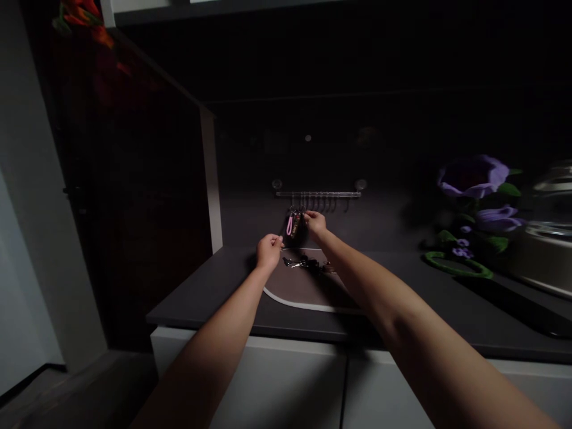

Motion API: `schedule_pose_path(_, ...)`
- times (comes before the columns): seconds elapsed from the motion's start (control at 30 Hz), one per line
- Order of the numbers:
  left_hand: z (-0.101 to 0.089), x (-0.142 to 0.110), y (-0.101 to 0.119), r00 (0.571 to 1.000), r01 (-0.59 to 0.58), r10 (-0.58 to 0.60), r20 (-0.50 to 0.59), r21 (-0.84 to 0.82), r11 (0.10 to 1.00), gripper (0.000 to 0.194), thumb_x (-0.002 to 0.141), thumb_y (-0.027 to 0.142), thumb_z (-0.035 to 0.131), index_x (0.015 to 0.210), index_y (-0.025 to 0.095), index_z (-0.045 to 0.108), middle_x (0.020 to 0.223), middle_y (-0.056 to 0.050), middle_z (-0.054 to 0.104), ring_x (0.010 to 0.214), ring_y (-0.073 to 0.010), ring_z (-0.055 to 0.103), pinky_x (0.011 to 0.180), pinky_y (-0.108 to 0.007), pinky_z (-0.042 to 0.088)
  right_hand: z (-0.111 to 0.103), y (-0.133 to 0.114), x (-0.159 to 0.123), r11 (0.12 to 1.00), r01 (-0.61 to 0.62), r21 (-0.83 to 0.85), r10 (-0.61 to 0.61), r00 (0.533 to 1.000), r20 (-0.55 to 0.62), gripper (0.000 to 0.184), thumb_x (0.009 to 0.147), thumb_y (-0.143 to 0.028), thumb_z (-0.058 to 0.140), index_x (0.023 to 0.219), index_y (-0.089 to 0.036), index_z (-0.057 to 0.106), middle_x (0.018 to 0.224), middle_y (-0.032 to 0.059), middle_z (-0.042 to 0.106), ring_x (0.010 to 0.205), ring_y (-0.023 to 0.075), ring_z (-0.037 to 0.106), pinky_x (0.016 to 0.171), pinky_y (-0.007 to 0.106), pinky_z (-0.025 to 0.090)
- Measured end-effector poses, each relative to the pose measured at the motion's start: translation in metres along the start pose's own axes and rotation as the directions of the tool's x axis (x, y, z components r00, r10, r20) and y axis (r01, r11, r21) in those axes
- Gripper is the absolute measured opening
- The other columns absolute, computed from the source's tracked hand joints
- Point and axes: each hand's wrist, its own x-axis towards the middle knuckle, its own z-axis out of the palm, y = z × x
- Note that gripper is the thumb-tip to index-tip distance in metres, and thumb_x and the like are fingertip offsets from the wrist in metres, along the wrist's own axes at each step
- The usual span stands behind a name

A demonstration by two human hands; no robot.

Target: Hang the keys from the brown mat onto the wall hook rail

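Note:
My right hand (315,221) is raised to the hooks, thumb and fingers pinched together beside the hanging keychains; what is between the fingertips is too small to make out. A pink loop strap (289,225) and a dark strap with yellowish letters (295,226) dangle there from the clear hook rail (318,195). Lower and to the left, my left hand (269,251) has its fingers closed in a pinch above the mat's left edge. Whatever it holds, if anything, does not show. Several keys (295,263) lie on the brownish mat (304,295) below, partly in shadow.
The mat rests on a dark counter (196,295) above white cabinet doors (286,375). Purple artificial flowers (474,179) with a green ring-shaped base (460,273) stand right, near a glass-topped appliance (545,250). A shelf (223,12) overhangs. A dark door (134,208) is left.

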Motion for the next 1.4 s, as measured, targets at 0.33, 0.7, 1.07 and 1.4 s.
schedule_pose_path(0.33, -0.003, -0.005, 0.006, 0.996, -0.012, 0.004, 0.095, 0.078, 0.997, 0.006, 0.070, 0.018, 0.055, 0.070, 0.013, 0.059, 0.058, 0.000, 0.057, 0.054, -0.0086, 0.051, 0.055, -0.019, 0.039, -0.015, -0.020, -0.035, 0.998, -0.058, 0.019, 0.056, 0.994, 0.091, 0.018, 0.067, -0.011, 0.058, 0.084, -0.011, 0.059, 0.083, 0.0059, 0.064, 0.071, 0.0097, 0.058, 0.073, 0.025, 0.045)
schedule_pose_path(0.7, -0.004, -0.010, 0.006, 0.971, -0.122, 0.048, 0.236, 0.308, 0.944, 0.011, 0.070, 0.013, 0.055, 0.075, 0.012, 0.064, 0.066, -0.002, 0.061, 0.061, -0.0099, 0.053, 0.059, -0.021, 0.039, -0.054, -0.010, -0.078, 0.998, 0.008, -0.069, 0.012, 0.959, 0.282, 0.020, 0.067, -0.021, 0.063, 0.084, -0.013, 0.060, 0.081, 0.0045, 0.063, 0.071, 0.0101, 0.056, 0.072, 0.027, 0.046)
schedule_pose_path(1.07, -0.008, -0.014, 0.006, 0.939, -0.225, -0.019, 0.342, 0.659, 0.718, 0.019, 0.074, 0.027, 0.055, 0.085, 0.018, 0.069, 0.086, -0.007, 0.067, 0.079, -0.0164, 0.058, 0.072, -0.026, 0.042, -0.064, -0.004, -0.114, 0.644, 0.566, -0.515, -0.208, 0.777, 0.593, 0.020, 0.079, -0.014, 0.049, 0.094, -0.014, 0.062, 0.098, 0.0102, 0.065, 0.092, 0.0172, 0.058, 0.085, 0.030, 0.042)
schedule_pose_path(1.4, -0.004, -0.012, -0.003, 0.932, -0.214, -0.059, 0.357, 0.675, 0.706, 0.017, 0.069, 0.029, 0.060, 0.074, 0.017, 0.071, 0.074, -0.008, 0.067, 0.068, -0.0176, 0.057, 0.064, -0.026, 0.040, -0.059, 0.007, -0.113, 0.529, 0.634, -0.564, -0.181, 0.733, 0.656, 0.024, 0.079, -0.010, 0.045, 0.094, -0.013, 0.063, 0.099, 0.0124, 0.064, 0.095, 0.0195, 0.056, 0.084, 0.028, 0.040)
